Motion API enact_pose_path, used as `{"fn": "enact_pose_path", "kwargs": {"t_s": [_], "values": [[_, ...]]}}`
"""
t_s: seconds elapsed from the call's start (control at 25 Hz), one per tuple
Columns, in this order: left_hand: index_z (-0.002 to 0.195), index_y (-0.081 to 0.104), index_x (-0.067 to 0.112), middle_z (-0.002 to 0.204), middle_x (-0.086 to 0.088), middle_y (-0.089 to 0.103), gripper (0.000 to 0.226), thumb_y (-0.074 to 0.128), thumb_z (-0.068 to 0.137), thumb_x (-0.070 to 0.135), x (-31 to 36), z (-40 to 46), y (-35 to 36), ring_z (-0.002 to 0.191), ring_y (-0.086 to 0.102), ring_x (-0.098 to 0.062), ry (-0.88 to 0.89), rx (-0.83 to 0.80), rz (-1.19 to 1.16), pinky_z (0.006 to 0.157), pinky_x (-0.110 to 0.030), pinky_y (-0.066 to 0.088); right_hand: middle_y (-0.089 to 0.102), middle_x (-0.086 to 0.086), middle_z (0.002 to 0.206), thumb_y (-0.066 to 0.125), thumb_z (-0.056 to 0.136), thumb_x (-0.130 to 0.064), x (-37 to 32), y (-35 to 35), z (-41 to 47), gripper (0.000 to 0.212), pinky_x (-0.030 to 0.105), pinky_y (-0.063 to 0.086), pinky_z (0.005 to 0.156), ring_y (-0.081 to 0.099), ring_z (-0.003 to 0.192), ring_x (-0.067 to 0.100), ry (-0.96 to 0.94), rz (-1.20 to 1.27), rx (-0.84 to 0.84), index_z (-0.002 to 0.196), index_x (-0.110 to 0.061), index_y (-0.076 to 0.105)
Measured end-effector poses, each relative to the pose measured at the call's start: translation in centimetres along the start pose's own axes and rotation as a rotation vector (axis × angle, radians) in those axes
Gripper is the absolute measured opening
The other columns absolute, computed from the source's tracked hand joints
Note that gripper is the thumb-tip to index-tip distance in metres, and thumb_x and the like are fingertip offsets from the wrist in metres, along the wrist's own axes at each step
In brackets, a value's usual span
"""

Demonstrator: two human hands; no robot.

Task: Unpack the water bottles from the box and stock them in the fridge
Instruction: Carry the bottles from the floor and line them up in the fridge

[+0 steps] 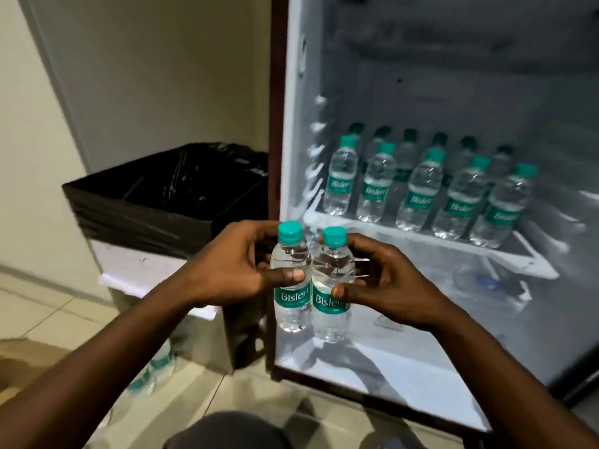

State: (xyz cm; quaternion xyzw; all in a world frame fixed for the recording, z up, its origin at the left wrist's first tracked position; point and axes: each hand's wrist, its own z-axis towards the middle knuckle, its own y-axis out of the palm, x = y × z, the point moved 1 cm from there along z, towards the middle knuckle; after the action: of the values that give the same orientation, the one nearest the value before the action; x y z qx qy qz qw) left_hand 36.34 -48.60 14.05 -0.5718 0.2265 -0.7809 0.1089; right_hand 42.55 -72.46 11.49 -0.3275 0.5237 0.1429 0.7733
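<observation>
1. Two small water bottles with teal caps and teal labels are held upright, side by side and touching, in front of the open fridge (293, 131), near its lower left corner: the left bottle (290, 280) and the right bottle (331, 286).
2. The left hand (227, 270) grips the left bottle; its thumb presses across the clear body just above the label, and its fingers (259, 244) curl round the far side.
3. The right hand (385, 280) grips the right bottle; its thumb lies on the label, and its fingers (363, 251) curl behind the shoulder of the bottle.
4. Inside the fridge, a white shelf (405, 233) carries two rows of like bottles: a front row of five (421, 192), upright and near one another, and a darker back row (439, 147) just behind.
5. Below the shelf the fridge floor (389, 351) shows white; something blurred lies at its back right.
6. Left of the fridge stands a bin with a black liner (155, 196).
7. On the tiled floor (48, 315), under the left forearm, lie more bottles (152, 367), blurred.
</observation>
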Motion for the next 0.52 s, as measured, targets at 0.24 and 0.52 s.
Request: {"fn": "enact_pose_path", "kwargs": {"t_s": [0.24, 0.52], "values": [[0.125, 0.062, 0.028, 0.117, 0.008, 0.071, 0.053, 0.085, 0.077, 0.023, 6.7, 4.9, -0.4, 0.11, 0.068, -0.013, 0.181, 0.007, 0.043, 0.095, -0.043, 0.055, 0.067, 0.003, 0.13, 0.078, 0.081, -0.006, -6.2, -6.3, -0.6, 0.061, 0.041, 0.054, 0.099, 0.066, 0.119, 0.023, -0.106, -0.146, 0.094, 0.138, -0.013, 0.055], [0.119, 0.061, 0.03, 0.106, 0.011, 0.072, 0.05, 0.086, 0.075, 0.03, 13.5, 12.9, -1.0, 0.096, 0.07, -0.005, 0.281, 0.075, 0.227, 0.091, -0.041, 0.058, 0.071, 0.001, 0.122, 0.077, 0.08, -0.011, -10.4, -12.3, 0.8, 0.056, 0.036, 0.055, 0.096, 0.068, 0.114, 0.018, -0.126, -0.202, 0.267, 0.133, -0.016, 0.057]]}}
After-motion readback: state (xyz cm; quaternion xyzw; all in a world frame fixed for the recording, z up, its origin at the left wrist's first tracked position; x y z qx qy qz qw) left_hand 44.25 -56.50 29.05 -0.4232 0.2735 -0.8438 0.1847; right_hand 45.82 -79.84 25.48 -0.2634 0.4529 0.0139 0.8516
